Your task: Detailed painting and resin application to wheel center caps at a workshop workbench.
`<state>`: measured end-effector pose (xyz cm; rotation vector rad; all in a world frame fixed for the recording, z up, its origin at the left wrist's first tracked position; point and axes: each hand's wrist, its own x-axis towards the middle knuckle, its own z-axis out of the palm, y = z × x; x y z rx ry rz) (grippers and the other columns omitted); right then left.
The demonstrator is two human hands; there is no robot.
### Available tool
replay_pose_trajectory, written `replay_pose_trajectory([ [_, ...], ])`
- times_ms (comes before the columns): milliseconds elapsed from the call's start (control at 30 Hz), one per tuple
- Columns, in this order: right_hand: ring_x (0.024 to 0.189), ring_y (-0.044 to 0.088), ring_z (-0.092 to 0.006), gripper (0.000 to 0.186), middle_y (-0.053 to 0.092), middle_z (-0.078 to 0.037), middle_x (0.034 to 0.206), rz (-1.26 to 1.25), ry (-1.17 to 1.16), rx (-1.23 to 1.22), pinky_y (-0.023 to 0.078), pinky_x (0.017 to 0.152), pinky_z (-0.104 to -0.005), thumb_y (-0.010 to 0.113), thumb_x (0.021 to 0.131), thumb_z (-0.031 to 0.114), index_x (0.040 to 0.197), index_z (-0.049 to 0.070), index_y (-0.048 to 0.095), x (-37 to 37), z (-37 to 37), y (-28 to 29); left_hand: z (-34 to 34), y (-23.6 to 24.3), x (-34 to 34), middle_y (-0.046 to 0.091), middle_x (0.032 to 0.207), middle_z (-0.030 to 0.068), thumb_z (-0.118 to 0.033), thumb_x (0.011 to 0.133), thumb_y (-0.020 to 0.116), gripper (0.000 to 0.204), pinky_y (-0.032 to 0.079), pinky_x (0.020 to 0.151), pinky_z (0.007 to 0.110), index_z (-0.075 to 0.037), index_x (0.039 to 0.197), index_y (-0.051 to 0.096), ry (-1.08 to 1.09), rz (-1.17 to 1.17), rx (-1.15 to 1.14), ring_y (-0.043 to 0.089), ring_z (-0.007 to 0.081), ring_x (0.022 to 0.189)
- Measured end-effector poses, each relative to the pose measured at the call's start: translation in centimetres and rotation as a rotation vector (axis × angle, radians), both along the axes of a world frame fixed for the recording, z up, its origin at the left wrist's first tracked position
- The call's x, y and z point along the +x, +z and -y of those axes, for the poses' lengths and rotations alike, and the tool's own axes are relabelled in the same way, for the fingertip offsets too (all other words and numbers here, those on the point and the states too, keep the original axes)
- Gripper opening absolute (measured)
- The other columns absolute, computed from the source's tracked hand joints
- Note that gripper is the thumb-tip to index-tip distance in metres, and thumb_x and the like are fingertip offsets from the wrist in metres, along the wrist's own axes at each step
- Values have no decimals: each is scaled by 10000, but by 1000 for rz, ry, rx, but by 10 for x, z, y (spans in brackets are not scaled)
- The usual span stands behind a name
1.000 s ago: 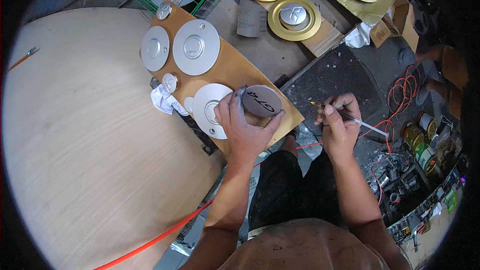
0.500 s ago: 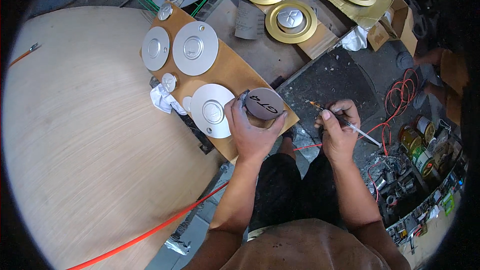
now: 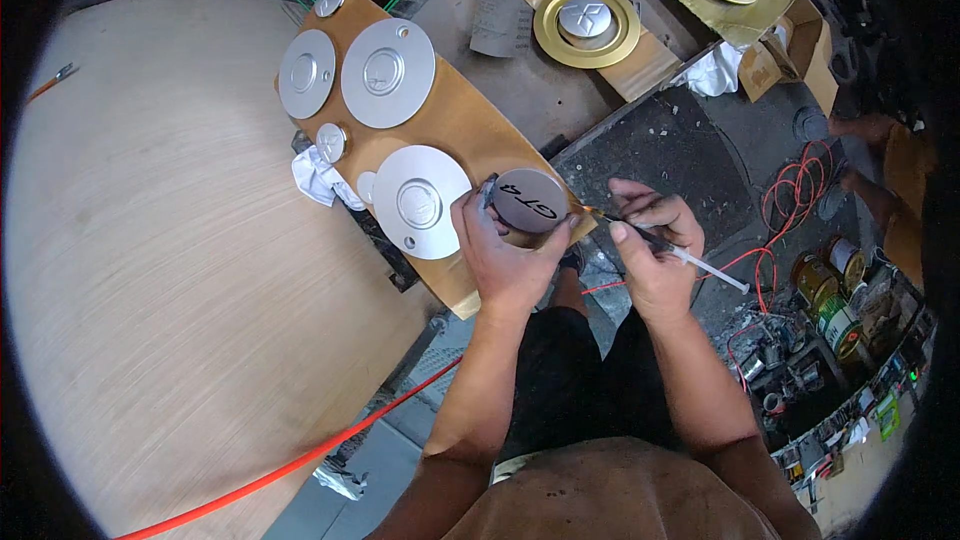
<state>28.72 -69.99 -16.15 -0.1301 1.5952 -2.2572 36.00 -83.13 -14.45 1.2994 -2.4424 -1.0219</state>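
Observation:
A round grey cap with black lettering is gripped by its edge between the thumb and fingers of my left hand, above the near end of a brown board. My right hand pinches a slim syringe with a white plunger. Its orange-tinged tip points left and is close to the cap's right edge; whether it touches, I cannot tell. Beside my left hand, a large silver disc lies on the board. More silver discs and small round caps sit farther up it.
A pale wooden tabletop fills the left, with an orange hose crossing below it. Gold discs stand at the back beside an opened cardboard box. Cans and a coiled red cord lie right, near another person's foot.
My right hand has moved left, bringing the syringe tip up to the cap. The cap has turned a little in my left hand. The whole view has shifted slightly.

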Motion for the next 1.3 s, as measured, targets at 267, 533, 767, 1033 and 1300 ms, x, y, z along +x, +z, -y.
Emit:
replay_pose_trajectory([
  [267,1096,613,-269,217,632,-67,877,-120,58,53,466,958,-403,748,761,-54,839,47,572,6,19,-1,3,-12,7,447,1218,185,-247,552,929,900,461,946,442,39,1254,443,-47,-47,-12,505,362,1125],
  [533,1139,608,-280,224,630,-76,885,-58,54,41,465,974,-401,736,768,-63,841,41,552,3,24,-3,3,-3,-3,425,1241,210,-249,574,922,871,446,979,471,48,1240,445,-41,44,-70,509,406,1147],
  [767,1157,604,-273,220,636,-87,897,-27,81,67,469,974,-385,730,769,-90,849,31,564,1,24,-2,9,12,-4,389,1321,228,-280,624,910,1025,431,1028,460,26,1429,355,-117,78,-48,482,409,1228],
  [1033,1182,599,-268,210,661,-106,929,16,149,100,480,963,-366,742,755,-94,832,20,585,2,34,-7,13,-5,9,455,1277,216,-176,650,895,885,460,993,421,36,1383,446,-119,6,37,526,378,1181],
  [1300,1153,619,-272,230,664,-102,911,12,200,27,490,941,-377,767,738,-61,815,27,570,0,35,-7,13,-11,20,473,1280,181,-161,626,911,899,505,921,383,-26,1403,479,-56,-42,94,551,329,1155],
])
